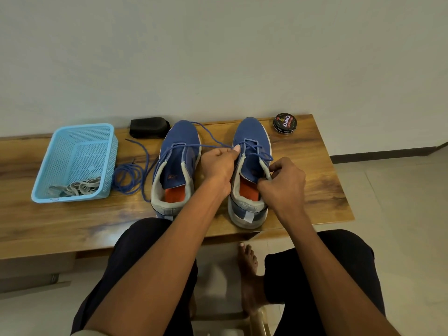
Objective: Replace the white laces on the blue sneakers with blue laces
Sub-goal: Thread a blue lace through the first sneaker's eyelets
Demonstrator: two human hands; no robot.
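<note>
Two blue sneakers stand side by side on the wooden table (48,226), toes away from me. The right sneaker (251,132) has a blue lace (254,147) threaded through its front eyelets. My left hand (218,163) pinches a strand of that lace at the shoe's left eyelet row. My right hand (283,183) grips the shoe's right collar edge, fingers curled over it. The left sneaker (180,141) carries a blue lace through its front eyelets, the loose length trailing in coils (128,175) to its left. White laces (77,186) lie in a light blue basket (60,151).
A black folded cloth or pouch (149,127) sits at the back of the table by the wall. A round tin of shoe polish (284,123) stands at the back right. My knees and a bare foot (249,275) are below the table's front edge.
</note>
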